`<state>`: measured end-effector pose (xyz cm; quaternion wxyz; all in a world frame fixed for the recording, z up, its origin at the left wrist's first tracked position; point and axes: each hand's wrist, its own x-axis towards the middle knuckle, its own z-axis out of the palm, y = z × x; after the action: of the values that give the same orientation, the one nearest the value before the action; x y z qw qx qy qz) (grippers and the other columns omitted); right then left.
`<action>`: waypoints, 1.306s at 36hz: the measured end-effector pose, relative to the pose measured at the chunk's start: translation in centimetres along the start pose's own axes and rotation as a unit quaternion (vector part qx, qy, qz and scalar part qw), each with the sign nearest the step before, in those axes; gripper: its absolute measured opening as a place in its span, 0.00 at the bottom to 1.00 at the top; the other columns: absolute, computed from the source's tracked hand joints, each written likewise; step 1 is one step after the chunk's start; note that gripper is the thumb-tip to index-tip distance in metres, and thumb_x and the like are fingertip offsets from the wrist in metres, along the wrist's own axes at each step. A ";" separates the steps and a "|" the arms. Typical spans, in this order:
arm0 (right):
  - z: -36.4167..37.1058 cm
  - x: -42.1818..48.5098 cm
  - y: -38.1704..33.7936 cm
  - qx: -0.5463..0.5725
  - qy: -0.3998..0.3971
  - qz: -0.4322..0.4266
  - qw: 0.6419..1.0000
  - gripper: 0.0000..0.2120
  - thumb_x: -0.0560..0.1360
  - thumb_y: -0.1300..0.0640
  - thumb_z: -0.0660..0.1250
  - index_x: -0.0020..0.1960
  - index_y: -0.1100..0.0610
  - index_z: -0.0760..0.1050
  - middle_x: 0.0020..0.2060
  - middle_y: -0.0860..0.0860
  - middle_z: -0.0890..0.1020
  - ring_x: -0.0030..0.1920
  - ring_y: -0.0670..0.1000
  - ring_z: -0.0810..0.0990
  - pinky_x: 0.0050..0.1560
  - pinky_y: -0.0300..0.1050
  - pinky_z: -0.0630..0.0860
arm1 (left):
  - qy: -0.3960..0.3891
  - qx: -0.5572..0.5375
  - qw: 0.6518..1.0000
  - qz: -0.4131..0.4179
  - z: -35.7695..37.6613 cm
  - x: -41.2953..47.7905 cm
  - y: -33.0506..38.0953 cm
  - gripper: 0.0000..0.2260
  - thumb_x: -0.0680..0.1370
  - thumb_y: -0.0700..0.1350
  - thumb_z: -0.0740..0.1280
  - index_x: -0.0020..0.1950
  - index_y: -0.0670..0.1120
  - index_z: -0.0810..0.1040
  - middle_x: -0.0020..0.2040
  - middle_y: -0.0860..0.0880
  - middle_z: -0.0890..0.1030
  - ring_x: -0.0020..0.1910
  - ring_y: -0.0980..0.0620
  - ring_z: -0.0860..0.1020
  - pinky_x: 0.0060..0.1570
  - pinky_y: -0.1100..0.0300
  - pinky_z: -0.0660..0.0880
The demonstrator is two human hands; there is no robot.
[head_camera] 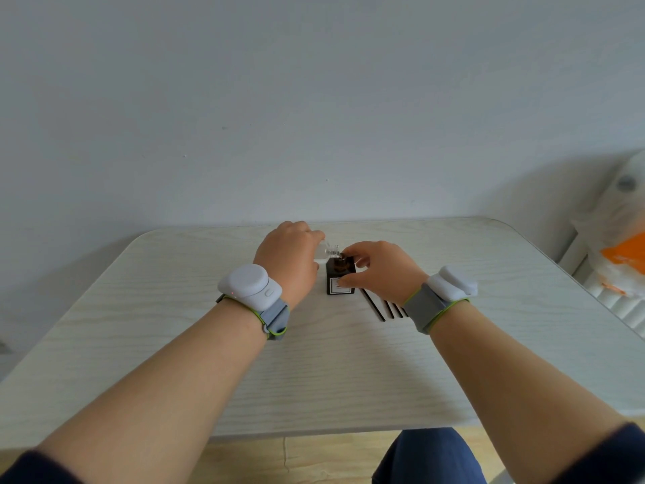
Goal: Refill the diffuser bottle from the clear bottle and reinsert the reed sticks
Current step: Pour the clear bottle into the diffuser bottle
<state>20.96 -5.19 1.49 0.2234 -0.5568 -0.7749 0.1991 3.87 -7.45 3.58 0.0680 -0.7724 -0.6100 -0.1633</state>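
A square dark diffuser bottle (340,279) with a white label stands upright on the pale wooden table (314,361). My left hand (289,260) grips the clear bottle (330,251), tilted so its neck rests over the diffuser's open mouth. My right hand (380,270) holds the diffuser bottle by its right side, thumb at the front and fingers by the neck. Several black reed sticks (382,309) lie flat on the table just right of the diffuser, partly hidden under my right wrist.
The table's far edge meets a plain wall. At the right, beyond the table's rounded corner, stands a white and orange padded object (617,253). Both wrists carry white sensor bands. My knee (425,455) shows below the near table edge.
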 end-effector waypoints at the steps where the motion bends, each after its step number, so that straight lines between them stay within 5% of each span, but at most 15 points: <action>1: 0.0 0.0 0.0 -0.001 -0.001 0.000 1.000 0.24 0.69 0.49 0.74 0.63 0.49 0.75 0.51 0.44 0.80 0.53 0.46 0.77 0.51 0.38 0.71 | 0.001 0.001 1.000 0.000 0.0 0.0 0.0 0.17 0.76 0.44 0.67 0.65 0.48 0.74 0.60 0.48 0.76 0.62 0.46 0.71 0.56 0.55 0.69; 47: -0.1 -0.3 -0.3 -0.007 0.006 -0.003 1.000 0.23 0.69 0.50 0.74 0.63 0.50 0.76 0.46 0.43 0.77 0.53 0.47 0.78 0.52 0.39 0.73 | 0.006 0.024 1.000 0.015 -0.4 0.0 0.1 0.14 0.76 0.41 0.65 0.62 0.46 0.75 0.58 0.47 0.77 0.59 0.45 0.71 0.55 0.53 0.72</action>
<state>20.84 -5.53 1.73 0.2242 -0.5571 -0.7768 0.1896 3.93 -7.63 3.98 0.0925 -0.7785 -0.6017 -0.1526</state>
